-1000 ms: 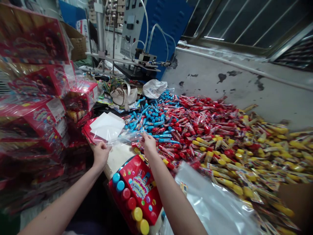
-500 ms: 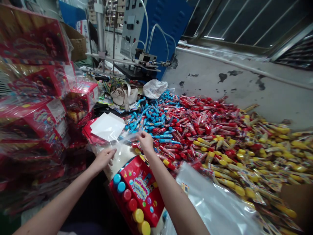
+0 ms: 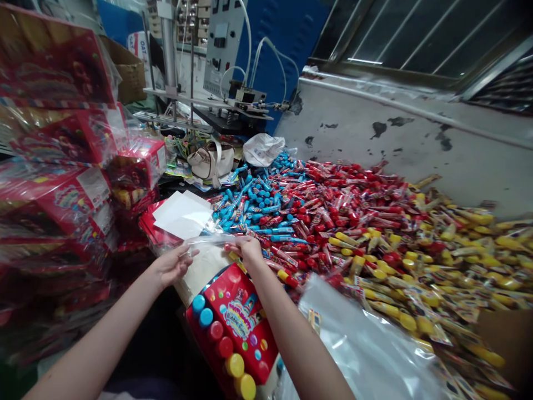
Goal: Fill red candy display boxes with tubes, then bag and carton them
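Observation:
A clear plastic bag [image 3: 212, 240] is stretched flat between my two hands above the worktop. My right hand [image 3: 250, 253] pinches its right end. At the other end, my left hand [image 3: 172, 265] is turned partly palm up with its fingers loosely curled, index and thumb at the plastic. Just below lies a red bubble gum box [image 3: 245, 319], tilted, with blue, red and yellow caps showing in a row along its left side. My right forearm passes over the box's right edge.
Heaped blue, red and yellow candy tubes [image 3: 345, 211] cover the table to the right. Clear plastic bags [image 3: 353, 333] lie at front right. Wrapped red boxes [image 3: 54, 194] are stacked at left, near white cards [image 3: 183, 214]. A machine [image 3: 233, 105] and a white handbag [image 3: 212, 161] are behind.
My left hand has shifted slightly left and turned its palm upward, fingers more spread. The plastic between my hands is now pulled into a straighter line. The red box has hardly moved.

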{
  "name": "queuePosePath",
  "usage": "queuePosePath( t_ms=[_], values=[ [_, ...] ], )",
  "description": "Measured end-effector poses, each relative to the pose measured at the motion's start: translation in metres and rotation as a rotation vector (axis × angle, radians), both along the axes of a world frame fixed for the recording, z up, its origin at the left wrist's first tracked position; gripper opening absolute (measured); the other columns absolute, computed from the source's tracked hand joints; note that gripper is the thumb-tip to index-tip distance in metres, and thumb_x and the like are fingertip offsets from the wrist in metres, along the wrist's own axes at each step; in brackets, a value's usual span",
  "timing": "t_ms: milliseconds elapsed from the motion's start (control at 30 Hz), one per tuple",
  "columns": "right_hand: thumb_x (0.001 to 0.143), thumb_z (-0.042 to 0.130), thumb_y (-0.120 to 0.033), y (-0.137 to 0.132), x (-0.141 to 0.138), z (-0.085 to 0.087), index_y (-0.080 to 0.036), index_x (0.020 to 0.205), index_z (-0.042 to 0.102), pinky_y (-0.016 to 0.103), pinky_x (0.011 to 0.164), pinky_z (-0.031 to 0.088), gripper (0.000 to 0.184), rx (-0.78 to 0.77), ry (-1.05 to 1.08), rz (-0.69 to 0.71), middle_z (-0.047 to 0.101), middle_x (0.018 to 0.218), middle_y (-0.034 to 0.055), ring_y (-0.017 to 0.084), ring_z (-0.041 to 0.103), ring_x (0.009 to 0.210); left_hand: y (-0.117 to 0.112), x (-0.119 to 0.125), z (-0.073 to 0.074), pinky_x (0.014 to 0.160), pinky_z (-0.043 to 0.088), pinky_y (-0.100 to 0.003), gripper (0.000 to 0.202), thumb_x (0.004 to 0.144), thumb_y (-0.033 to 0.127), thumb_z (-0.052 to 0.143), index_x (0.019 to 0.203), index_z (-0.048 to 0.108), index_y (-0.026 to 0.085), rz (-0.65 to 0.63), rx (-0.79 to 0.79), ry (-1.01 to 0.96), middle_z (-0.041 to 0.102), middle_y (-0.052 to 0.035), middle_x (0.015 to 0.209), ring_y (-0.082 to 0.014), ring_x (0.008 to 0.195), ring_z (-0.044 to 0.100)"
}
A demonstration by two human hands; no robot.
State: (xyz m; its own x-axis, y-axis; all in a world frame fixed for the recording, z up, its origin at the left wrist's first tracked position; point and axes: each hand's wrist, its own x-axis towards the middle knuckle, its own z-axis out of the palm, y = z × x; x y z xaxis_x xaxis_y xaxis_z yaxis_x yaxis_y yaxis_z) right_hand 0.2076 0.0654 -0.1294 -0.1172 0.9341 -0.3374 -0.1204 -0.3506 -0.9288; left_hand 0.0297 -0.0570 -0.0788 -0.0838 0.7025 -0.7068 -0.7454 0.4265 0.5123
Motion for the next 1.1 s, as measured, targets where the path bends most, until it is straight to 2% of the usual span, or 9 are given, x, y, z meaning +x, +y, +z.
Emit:
queuePosePath(
  t_ms=[133, 267, 367, 500, 600, 667, 800, 933, 1100],
  values=[
    [0.067, 0.063, -0.004, 0.003, 0.005, -0.007, -0.014, 0.062, 0.057, 0.024, 0.056, 0.057, 0.013, -0.057, 0.001, 0.012, 0.067, 0.059, 0.0062, 0.016, 0.068, 0.055, 0.001, -0.003, 0.001, 0.031, 0.042, -0.01, 0.022, 0.098, 0.014, 0.039, 0.115, 0.053, 0.013, 0.002, -0.027, -0.115, 0.067, -0.0087, 0.083, -0.0085, 0.045, 0.062],
    [0.064, 0.065, -0.005, -0.002, 0.008, -0.002, -0.014, 0.059, 0.058, 0.024, 0.058, 0.057, 0.013, -0.056, 0.016, 0.042, 0.067, 0.06, 0.0056, 0.016, 0.068, 0.06, 0.004, 0.007, -0.007, 0.048, 0.054, -0.015, 0.019, 0.095, 0.01, 0.045, 0.109, 0.058, 0.009, 0.103, 0.027, 0.058, 0.067, -0.0094, 0.08, -0.0115, 0.058, 0.068],
    [0.061, 0.069, -0.011, -0.009, 0.009, 0.006, -0.014, 0.058, 0.06, 0.026, 0.062, 0.056, 0.01, -0.024, 0.029, 0.079, 0.067, 0.063, 0.0053, 0.016, 0.067, 0.063, 0.007, 0.012, -0.014, 0.07, 0.058, -0.019, 0.023, 0.093, 0.008, 0.048, 0.111, 0.061, 0.011, 0.217, 0.084, 0.219, 0.07, -0.0095, 0.094, -0.0116, 0.076, 0.07],
    [0.059, 0.072, -0.023, -0.013, 0.013, 0.011, -0.014, 0.062, 0.063, 0.028, 0.066, 0.053, 0.013, 0.016, 0.009, 0.138, 0.068, 0.066, 0.0051, 0.016, 0.065, 0.066, 0.004, 0.005, -0.025, 0.104, 0.043, -0.03, 0.026, 0.088, 0.016, 0.057, 0.112, 0.067, 0.014, 0.317, 0.16, 0.517, 0.057, -0.0106, 0.135, -0.02, 0.126, 0.052],
    [0.055, 0.074, -0.028, -0.011, 0.023, 0.006, -0.015, 0.063, 0.065, 0.027, 0.065, 0.05, 0.018, 0.021, -0.043, 0.199, 0.067, 0.067, 0.0035, 0.015, 0.062, 0.065, -0.013, -0.003, -0.041, 0.115, 0.027, -0.033, 0.03, 0.084, 0.025, 0.059, 0.111, 0.071, 0.017, 0.178, 0.25, 0.942, 0.043, -0.0081, 0.148, -0.0236, 0.14, 0.034],
    [0.053, 0.076, -0.029, -0.011, 0.034, 0.0, -0.015, 0.064, 0.065, 0.025, 0.064, 0.047, 0.021, 0.008, -0.087, 0.261, 0.066, 0.067, 0.0017, 0.014, 0.059, 0.065, -0.033, -0.004, -0.054, 0.116, 0.026, -0.037, 0.037, 0.082, 0.037, 0.059, 0.11, 0.072, 0.017, 0.019, 0.276, 1.092, 0.049, -0.01, 0.143, -0.026, 0.137, 0.039],
    [0.053, 0.076, -0.029, -0.02, 0.055, -0.012, -0.017, 0.062, 0.063, 0.023, 0.058, 0.042, 0.02, -0.053, -0.175, 0.424, 0.061, 0.061, -0.0024, 0.012, 0.053, 0.059, -0.082, 0.008, -0.077, 0.113, 0.031, -0.044, 0.05, 0.074, 0.056, 0.06, 0.103, 0.075, 0.018, -0.181, 0.2, 0.955, 0.066, -0.0118, 0.122, -0.0299, 0.123, 0.054],
    [0.061, 0.07, -0.034, -0.029, 0.061, -0.018, -0.017, 0.066, 0.062, 0.022, 0.054, 0.04, 0.019, -0.067, -0.239, 0.581, 0.059, 0.06, -0.0036, 0.011, 0.051, 0.055, -0.113, 0.025, -0.09, 0.104, 0.043, -0.043, 0.057, 0.065, 0.065, 0.063, 0.093, 0.077, 0.017, -0.176, 0.114, 0.783, 0.07, -0.0122, 0.114, -0.0316, 0.113, 0.06],
    [0.058, 0.071, -0.034, -0.032, 0.06, -0.017, -0.018, 0.064, 0.061, 0.025, 0.058, 0.042, 0.02, 0.045, -0.299, 0.719, 0.059, 0.061, -0.0036, 0.013, 0.052, 0.058, -0.121, 0.05, -0.103, 0.078, 0.055, -0.036, 0.06, 0.053, 0.062, 0.073, 0.094, 0.072, 0.019, -0.112, -0.055, 0.545, 0.071, -0.0103, 0.107, -0.0312, 0.104, 0.063]
  ],
)
